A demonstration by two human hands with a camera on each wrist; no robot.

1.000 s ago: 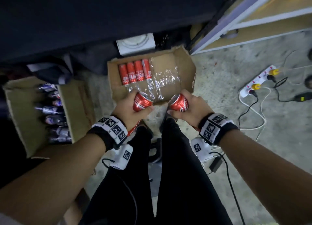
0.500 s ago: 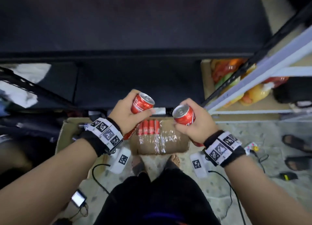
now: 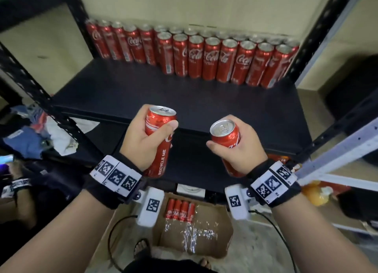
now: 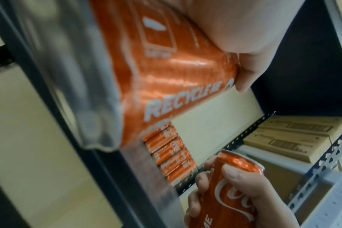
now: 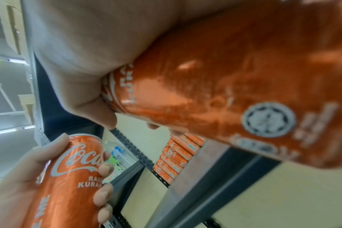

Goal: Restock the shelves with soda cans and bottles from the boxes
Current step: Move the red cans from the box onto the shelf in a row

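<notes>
the person is standing before a black metal shelf (image 3: 184, 96), holding one red cola can in each hand at the level of its front edge. the left hand (image 3: 141, 137) is wrapping its fingers and thumb around the left can (image 3: 160, 133), which is tilting slightly with its top towards the shelf; the right hand (image 3: 235, 152) is gripping the right can (image 3: 226, 136) low on its body, leaving the lid free. both cans are being carried near upright, probably so that each can be set straight down on its base. the cans already shelved (image 3: 204, 55) are standing in rows along the back, with the second row filling only the right part, so the bare area in front of the left cans is likely the next place to fill. below, the cardboard box (image 3: 216, 248) on the floor is keeping four cans (image 3: 180, 209) lying at its far end beside crumpled plastic wrap (image 3: 194, 236).

the wrist views are blurring the near cans and showing them orange. the shelved rows are partly hiding each other, so their count is uncertain. items on the neighbouring rack at the right are being cut off and are hard to identify, as is the clutter at the left.
</notes>
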